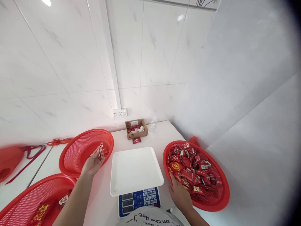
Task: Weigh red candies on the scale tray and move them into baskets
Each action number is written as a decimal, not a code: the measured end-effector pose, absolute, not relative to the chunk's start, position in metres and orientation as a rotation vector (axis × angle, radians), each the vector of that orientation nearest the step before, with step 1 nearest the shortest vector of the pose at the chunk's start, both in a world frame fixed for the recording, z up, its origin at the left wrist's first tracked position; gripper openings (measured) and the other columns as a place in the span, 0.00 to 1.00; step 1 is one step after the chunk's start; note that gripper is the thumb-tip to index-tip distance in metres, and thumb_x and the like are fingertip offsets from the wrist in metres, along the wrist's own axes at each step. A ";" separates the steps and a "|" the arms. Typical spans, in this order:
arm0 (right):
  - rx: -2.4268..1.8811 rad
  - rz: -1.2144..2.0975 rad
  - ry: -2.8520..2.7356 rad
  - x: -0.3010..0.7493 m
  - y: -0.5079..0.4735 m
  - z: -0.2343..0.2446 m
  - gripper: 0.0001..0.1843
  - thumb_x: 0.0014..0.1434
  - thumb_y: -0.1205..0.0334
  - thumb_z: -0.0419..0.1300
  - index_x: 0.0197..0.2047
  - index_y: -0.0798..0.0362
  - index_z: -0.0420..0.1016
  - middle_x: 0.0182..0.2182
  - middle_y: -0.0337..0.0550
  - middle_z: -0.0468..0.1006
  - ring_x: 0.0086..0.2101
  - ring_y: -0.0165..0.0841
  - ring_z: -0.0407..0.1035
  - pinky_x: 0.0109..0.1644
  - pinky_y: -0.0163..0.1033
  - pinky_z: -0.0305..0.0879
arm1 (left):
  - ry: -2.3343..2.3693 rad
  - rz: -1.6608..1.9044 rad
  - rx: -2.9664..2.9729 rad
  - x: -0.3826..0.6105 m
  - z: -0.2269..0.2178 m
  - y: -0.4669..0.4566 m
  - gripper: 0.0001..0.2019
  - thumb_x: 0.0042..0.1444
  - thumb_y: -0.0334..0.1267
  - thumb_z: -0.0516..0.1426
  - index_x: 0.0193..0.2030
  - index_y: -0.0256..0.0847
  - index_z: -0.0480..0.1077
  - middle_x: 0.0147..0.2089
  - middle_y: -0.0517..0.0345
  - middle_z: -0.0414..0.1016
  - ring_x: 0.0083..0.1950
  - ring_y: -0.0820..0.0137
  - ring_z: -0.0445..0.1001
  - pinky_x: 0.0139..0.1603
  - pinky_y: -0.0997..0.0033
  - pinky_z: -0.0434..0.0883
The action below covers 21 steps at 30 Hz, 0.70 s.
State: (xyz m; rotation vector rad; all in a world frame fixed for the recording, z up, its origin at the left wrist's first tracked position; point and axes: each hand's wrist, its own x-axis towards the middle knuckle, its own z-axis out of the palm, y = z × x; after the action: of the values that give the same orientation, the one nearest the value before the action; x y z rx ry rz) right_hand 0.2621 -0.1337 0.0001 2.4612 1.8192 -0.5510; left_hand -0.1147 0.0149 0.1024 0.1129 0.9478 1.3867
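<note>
My left hand (93,164) is pinching a small red-and-white wrapped packet (101,150) over a red plastic basket (77,147) at the left, where a few red packets lie at the bottom. At the right, a second red basket (223,201) is heaped with small red wrapped packets (188,166). On its near-left rim rests my right hand (180,193), thumb outside and fingers over the edge, gripping it. Between the two baskets sits a scale with a white tray (136,171) and a blue keypad panel (139,201); nothing lies on the tray.
Behind the scale stands a small cardboard box (137,128) of packets, with one red packet (136,140) before it and a clear plastic bottle (153,125) beside it. Another red basket (30,191) is at lower left. Walls close off the back and right.
</note>
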 end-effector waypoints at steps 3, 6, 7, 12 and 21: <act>2.460 -0.574 1.812 0.261 -0.134 0.004 0.30 0.60 0.65 0.41 0.66 0.58 0.46 0.55 0.55 0.67 0.50 0.41 0.66 0.47 0.42 0.63 | 0.929 1.376 0.105 -0.114 0.104 0.014 0.10 0.58 0.24 0.49 0.35 0.33 0.71 0.28 0.54 0.71 0.26 0.76 0.70 0.22 0.80 0.71; 2.455 -0.600 1.813 0.260 -0.134 0.009 0.30 0.60 0.66 0.41 0.66 0.59 0.46 0.55 0.55 0.67 0.50 0.41 0.66 0.47 0.43 0.63 | 0.923 1.384 0.079 -0.114 0.103 0.014 0.10 0.59 0.26 0.48 0.34 0.34 0.71 0.28 0.54 0.70 0.25 0.77 0.69 0.22 0.80 0.71; 2.452 -0.610 1.812 0.260 -0.134 0.011 0.30 0.60 0.66 0.41 0.66 0.59 0.46 0.56 0.55 0.66 0.50 0.41 0.66 0.47 0.43 0.63 | 0.921 1.389 0.069 -0.114 0.103 0.015 0.10 0.59 0.27 0.48 0.33 0.34 0.70 0.27 0.55 0.69 0.25 0.77 0.69 0.22 0.80 0.71; 2.458 -0.639 1.801 0.259 -0.133 0.013 0.31 0.60 0.67 0.41 0.66 0.59 0.45 0.56 0.54 0.66 0.50 0.41 0.66 0.48 0.43 0.63 | 0.940 1.432 -0.004 -0.118 0.102 0.019 0.11 0.61 0.31 0.47 0.34 0.35 0.69 0.29 0.54 0.70 0.27 0.75 0.71 0.24 0.79 0.72; 2.487 -0.656 1.817 0.260 -0.133 0.010 0.31 0.60 0.67 0.41 0.66 0.59 0.45 0.56 0.54 0.66 0.53 0.39 0.64 0.51 0.41 0.61 | 0.998 1.493 -0.006 -0.116 0.106 0.015 0.23 0.61 0.37 0.50 0.62 0.47 0.50 0.52 0.45 0.67 0.49 0.64 0.73 0.37 0.67 0.76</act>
State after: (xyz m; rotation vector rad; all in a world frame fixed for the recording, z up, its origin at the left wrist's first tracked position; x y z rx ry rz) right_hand 0.2603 -0.1325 0.0101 2.4866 1.8171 -0.6564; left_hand -0.1156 0.0150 0.1058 -0.0061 0.9977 1.4926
